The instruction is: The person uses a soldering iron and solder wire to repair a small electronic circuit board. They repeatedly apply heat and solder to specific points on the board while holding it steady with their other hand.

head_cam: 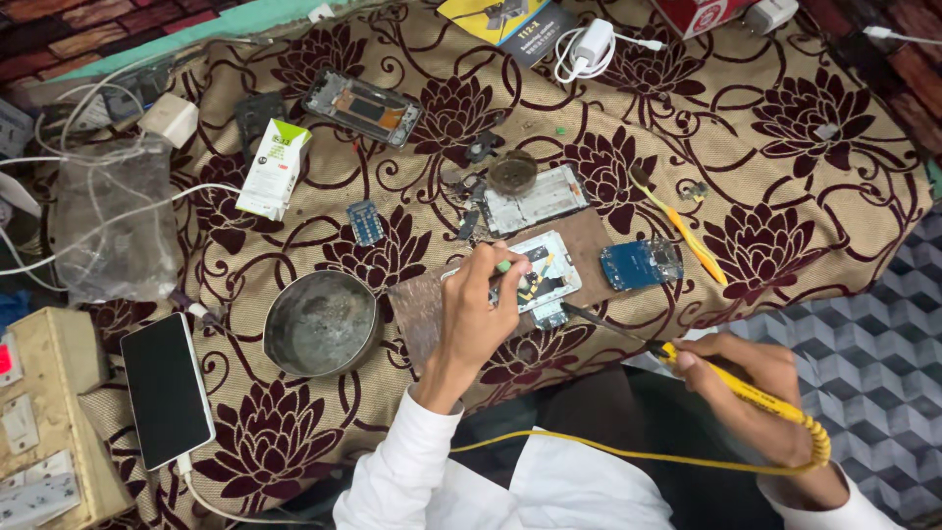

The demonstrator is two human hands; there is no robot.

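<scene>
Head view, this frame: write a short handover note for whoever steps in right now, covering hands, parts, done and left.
Left hand: holds a thin green-tipped tool down on the opened phone.
Right hand: grips the yellow soldering iron, tip beside the phone's lower edge.
Parts: phone lies on a brown board; blue circuit board to its right; round metal dish to its left.
Done: phone is open, parts laid out.
Left: joint state too small to tell; phone is not reassembled.
</scene>
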